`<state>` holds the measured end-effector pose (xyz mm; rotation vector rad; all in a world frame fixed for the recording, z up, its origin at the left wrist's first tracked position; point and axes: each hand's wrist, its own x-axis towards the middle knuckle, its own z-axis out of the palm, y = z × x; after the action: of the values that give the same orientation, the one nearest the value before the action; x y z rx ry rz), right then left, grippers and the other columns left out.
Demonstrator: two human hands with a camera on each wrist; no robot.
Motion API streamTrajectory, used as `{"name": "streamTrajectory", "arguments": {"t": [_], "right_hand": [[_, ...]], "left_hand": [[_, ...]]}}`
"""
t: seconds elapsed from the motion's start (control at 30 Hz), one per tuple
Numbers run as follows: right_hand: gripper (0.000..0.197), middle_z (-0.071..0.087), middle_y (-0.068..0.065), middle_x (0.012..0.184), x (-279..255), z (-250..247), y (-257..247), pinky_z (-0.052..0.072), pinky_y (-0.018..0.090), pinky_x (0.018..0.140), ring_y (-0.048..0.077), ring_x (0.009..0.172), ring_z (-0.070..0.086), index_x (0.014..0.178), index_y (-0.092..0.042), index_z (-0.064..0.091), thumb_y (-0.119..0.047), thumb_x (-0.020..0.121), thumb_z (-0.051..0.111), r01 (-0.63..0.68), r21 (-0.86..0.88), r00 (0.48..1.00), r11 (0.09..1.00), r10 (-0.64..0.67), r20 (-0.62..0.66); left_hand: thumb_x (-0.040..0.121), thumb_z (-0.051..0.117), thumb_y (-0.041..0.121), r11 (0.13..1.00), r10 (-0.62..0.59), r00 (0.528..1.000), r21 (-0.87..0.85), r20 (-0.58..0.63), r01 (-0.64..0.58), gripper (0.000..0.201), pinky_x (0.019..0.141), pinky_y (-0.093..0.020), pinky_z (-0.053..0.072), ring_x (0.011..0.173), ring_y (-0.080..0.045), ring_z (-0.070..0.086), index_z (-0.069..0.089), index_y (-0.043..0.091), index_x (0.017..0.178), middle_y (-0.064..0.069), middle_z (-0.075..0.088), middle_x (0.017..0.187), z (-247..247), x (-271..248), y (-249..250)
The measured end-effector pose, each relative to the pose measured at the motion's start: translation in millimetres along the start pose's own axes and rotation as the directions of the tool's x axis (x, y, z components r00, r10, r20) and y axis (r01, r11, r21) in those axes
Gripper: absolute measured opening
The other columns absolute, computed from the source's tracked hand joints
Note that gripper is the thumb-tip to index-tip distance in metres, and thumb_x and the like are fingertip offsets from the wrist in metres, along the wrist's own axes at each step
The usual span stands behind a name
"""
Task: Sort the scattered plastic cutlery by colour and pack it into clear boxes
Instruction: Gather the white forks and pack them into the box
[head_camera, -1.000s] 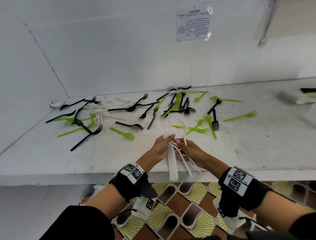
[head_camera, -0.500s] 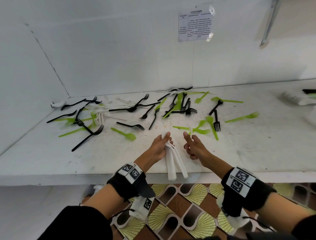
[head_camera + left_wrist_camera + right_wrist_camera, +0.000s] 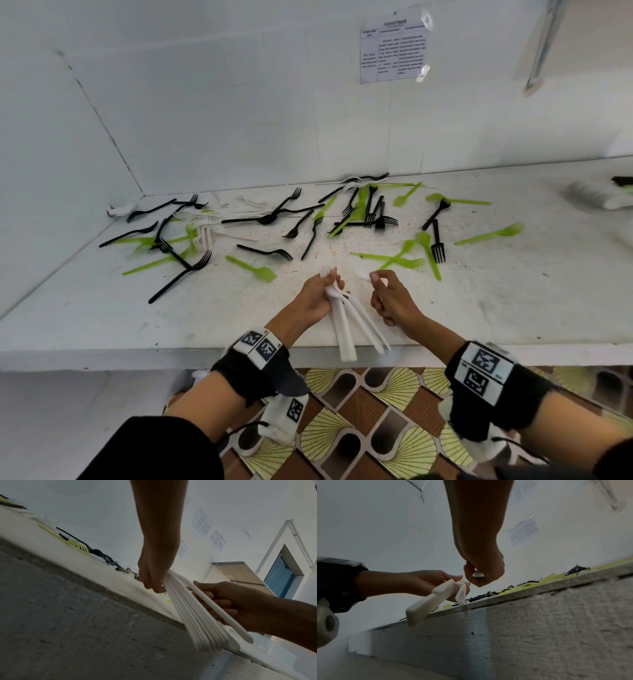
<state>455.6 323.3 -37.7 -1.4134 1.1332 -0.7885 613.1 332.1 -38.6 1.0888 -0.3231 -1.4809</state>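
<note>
- White counter [image 3: 513, 308]: near edge runs left to right under both hands; bare surface near left and near right.
- Black and green cutlery [image 3: 370, 212]: scattered across the far half.
- White cutlery bundle [image 3: 346, 329]: long axis far-to-near — handles overhang the near edge.
- Left hand [image 3: 317, 296]: curled round the bundle's heads.
- Right hand [image 3: 390, 301]: just beside, pinching one white piece [image 3: 363, 274].

The white forks [image 3: 346, 329] are of smooth matt plastic, and the black forks [image 3: 265, 251] and green forks [image 3: 251, 269] are plastic too, the green ones a little translucent. The worktop [image 3: 513, 301] has a white painted top, matt, worn and speckled with dirt; its front edge [image 3: 556, 615] is rough grey concrete. The wall notice [image 3: 394, 51] is paper under a glossy clear film. The wrist bands [image 3: 479, 383] are of black cloth.
</note>
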Motion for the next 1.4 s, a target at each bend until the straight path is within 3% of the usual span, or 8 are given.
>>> {"name": "streamTrajectory", "arguments": {"t": [0.13, 0.23, 0.4, 0.63, 0.77, 0.9, 1.2, 1.4], "right_hand": [[0.012, 0.051, 0.003, 0.067, -1, 4, 1, 0.029, 0.018, 0.032, 0.008, 0.039, 0.032, 0.1, -0.011, 0.049, -0.021, 0.099, 0.043, 0.057, -0.019, 0.998, 0.998, -0.057, -0.003], [0.01, 0.059, 0.001, 0.07, 0, 6, 2, 0.037, 0.02, 0.034, 0.008, 0.037, 0.04, 0.093, -0.01, 0.057, -0.02, 0.093, 0.055, 0.118, -0.095, 0.992, 0.989, -0.121, -0.025], [0.007, 0.062, -0.005, 0.067, 1, 8, 6, 0.051, 0.033, 0.068, 0.011, 0.064, 0.057, 0.081, -0.024, 0.061, -0.023, 0.087, 0.064, 0.154, -0.244, 0.985, 0.958, -0.169, -0.043], [0.022, 0.064, 0.011, 0.078, -10, 17, -4, 0.056, 0.026, 0.049, 0.011, 0.051, 0.065, 0.1, -0.012, 0.062, -0.017, 0.081, 0.072, 0.098, -0.005, 0.993, 0.995, -0.097, 0.06], [0.026, 0.068, 0.006, 0.079, -12, 18, -11, 0.055, 0.023, 0.048, 0.007, 0.052, 0.064, 0.096, -0.011, 0.064, -0.031, 0.081, 0.071, 0.08, -0.015, 0.996, 0.997, -0.079, 0.028], [0.035, 0.061, -0.003, 0.074, -10, 20, -10, 0.054, 0.02, 0.048, 0.01, 0.058, 0.062, 0.106, -0.011, 0.06, -0.022, 0.077, 0.076, 0.058, -0.126, 0.998, 0.99, -0.054, 0.038], [0.024, 0.065, -0.002, 0.067, -4, 17, -6, 0.055, 0.024, 0.047, 0.006, 0.048, 0.062, 0.097, -0.007, 0.066, -0.009, 0.076, 0.076, 0.122, -0.18, 0.992, 0.976, -0.127, -0.015], [0.015, 0.061, -0.003, 0.063, -2, 20, -7, 0.048, 0.017, 0.04, -0.002, 0.042, 0.057, 0.09, -0.008, 0.066, -0.004, 0.077, 0.073, 0.102, -0.139, 0.993, 0.985, -0.109, -0.042]], "left_hand": [[0.097, 0.043, 0.005, 1.0, 0.018, 1.0, 0.016, -0.026, -0.017, 0.02, 0.047, -0.022, 0.053, 0.065, -0.014, 0.048, 0.05, 0.006, 0.079, -0.005, 0.046, 0.072, -1, 0, -1], [0.097, 0.043, 0.006, 0.998, 0.022, 1.0, 0.065, -0.007, -0.021, 0.019, 0.073, -0.036, 0.053, 0.071, -0.017, 0.058, 0.054, 0.003, 0.082, -0.007, 0.063, 0.069, -2, 1, -4], [0.098, 0.043, 0.008, 0.994, 0.055, 0.998, 0.094, 0.0, -0.055, 0.019, 0.089, -0.042, 0.044, 0.081, -0.024, 0.057, 0.055, 0.001, 0.085, -0.012, 0.063, 0.08, -1, -3, -7], [0.097, 0.045, 0.011, 0.987, 0.099, 0.993, 0.134, -0.057, -0.091, 0.016, 0.064, -0.03, 0.054, 0.078, -0.022, 0.057, 0.052, 0.003, 0.085, -0.013, 0.056, 0.086, 1, -4, -9], [0.098, 0.044, 0.013, 0.984, 0.107, 0.993, 0.149, -0.05, -0.099, 0.014, 0.083, -0.037, 0.049, 0.079, -0.02, 0.056, 0.05, 0.002, 0.094, -0.011, 0.055, 0.086, 2, -4, -11], [0.097, 0.045, 0.014, 0.981, 0.109, 0.993, 0.164, -0.048, -0.1, 0.014, 0.071, -0.029, 0.051, 0.08, -0.019, 0.057, 0.049, 0.001, 0.1, -0.01, 0.056, 0.086, 3, -3, -13], [0.09, 0.058, 0.017, 0.994, 0.058, 0.996, 0.092, -0.071, -0.052, 0.02, 0.079, -0.037, 0.052, 0.09, -0.029, 0.06, 0.054, -0.002, 0.094, -0.018, 0.061, 0.096, -1, -5, -11], [0.097, 0.039, 0.041, 1.0, 0.004, 0.998, 0.008, -0.069, -0.004, 0.056, 0.094, -0.043, 0.044, 0.119, -0.037, 0.051, 0.037, -0.004, 0.131, -0.027, 0.048, 0.132, 5, -7, -6]]}}
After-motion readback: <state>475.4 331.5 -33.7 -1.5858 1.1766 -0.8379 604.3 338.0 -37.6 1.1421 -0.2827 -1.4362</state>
